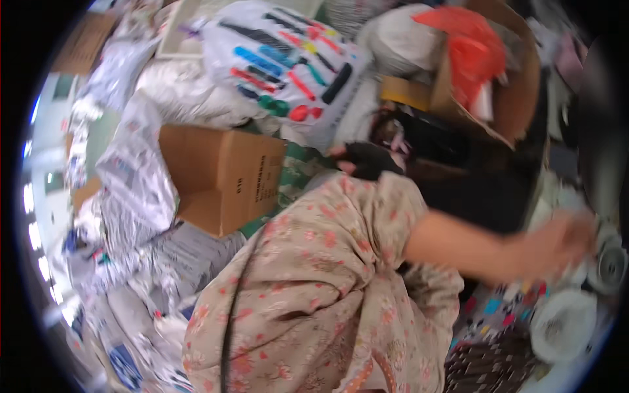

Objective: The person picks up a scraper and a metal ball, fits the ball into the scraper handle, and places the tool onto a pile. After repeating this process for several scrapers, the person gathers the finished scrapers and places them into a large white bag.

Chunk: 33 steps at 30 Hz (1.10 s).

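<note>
My left hand (370,161), in a dark fingerless glove, is beyond the floral cloth of my clothing (314,262), near the green patterned cloth (298,173). Its bare fingertips point left; most of the fingers are hidden, and a hold cannot be made out. My bare right hand (557,243) reaches out to the right, smeared by motion. It is nearest to the pale round objects at the right edge, one of them a ribbed white disc (610,265). Whether it holds anything is unclear.
An open cardboard box (252,180) stands left of my gloved hand. Behind lies a big white bag with coloured stripes (282,62). Another carton (521,98) holds a red plastic bag (468,56). Grey-white plastic parcels (177,262) pile up at left. A white bowl-like object (563,325) sits lower right.
</note>
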Each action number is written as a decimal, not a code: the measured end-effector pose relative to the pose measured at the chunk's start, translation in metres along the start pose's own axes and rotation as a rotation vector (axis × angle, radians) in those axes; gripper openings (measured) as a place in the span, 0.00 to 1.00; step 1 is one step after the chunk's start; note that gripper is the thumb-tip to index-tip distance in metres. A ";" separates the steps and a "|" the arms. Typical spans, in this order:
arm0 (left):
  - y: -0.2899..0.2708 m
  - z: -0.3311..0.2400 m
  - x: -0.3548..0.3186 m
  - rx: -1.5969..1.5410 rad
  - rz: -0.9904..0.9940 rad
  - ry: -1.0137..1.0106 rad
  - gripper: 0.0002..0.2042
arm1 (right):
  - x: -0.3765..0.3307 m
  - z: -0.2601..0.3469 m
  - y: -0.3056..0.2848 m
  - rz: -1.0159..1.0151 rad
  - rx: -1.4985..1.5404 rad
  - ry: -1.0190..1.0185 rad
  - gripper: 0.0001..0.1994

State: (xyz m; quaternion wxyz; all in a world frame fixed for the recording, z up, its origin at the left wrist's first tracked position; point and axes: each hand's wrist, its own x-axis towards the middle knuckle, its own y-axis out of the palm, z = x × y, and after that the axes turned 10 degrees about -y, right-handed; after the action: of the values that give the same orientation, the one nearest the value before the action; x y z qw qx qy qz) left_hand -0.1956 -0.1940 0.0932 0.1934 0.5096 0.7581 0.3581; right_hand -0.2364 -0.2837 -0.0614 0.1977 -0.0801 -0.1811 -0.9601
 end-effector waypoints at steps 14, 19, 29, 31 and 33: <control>-0.225 -0.054 -0.341 0.118 -0.107 -0.927 0.21 | 0.002 -0.077 0.045 0.271 -0.702 -0.165 0.30; -0.279 -0.100 -0.393 2.149 -1.626 -0.399 0.12 | -0.016 -0.075 0.022 0.175 -0.338 0.108 0.25; -0.294 -0.017 -0.399 1.665 -1.114 -1.187 0.14 | -0.032 -0.070 -0.003 -0.020 -0.358 0.035 0.17; -0.265 0.016 -0.369 1.602 -0.996 -0.918 0.16 | -0.036 -0.068 -0.004 -0.014 -0.313 0.058 0.17; -0.251 0.029 -0.361 1.570 -0.925 -0.780 0.17 | -0.046 -0.051 -0.004 0.078 -0.470 0.080 0.17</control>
State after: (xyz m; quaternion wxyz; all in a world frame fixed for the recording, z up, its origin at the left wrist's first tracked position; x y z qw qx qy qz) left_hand -0.1893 -0.5695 -0.1381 0.1576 0.2291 0.7878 -0.5496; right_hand -0.2006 -0.2836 -0.1195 0.2176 -0.0927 0.0583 -0.9699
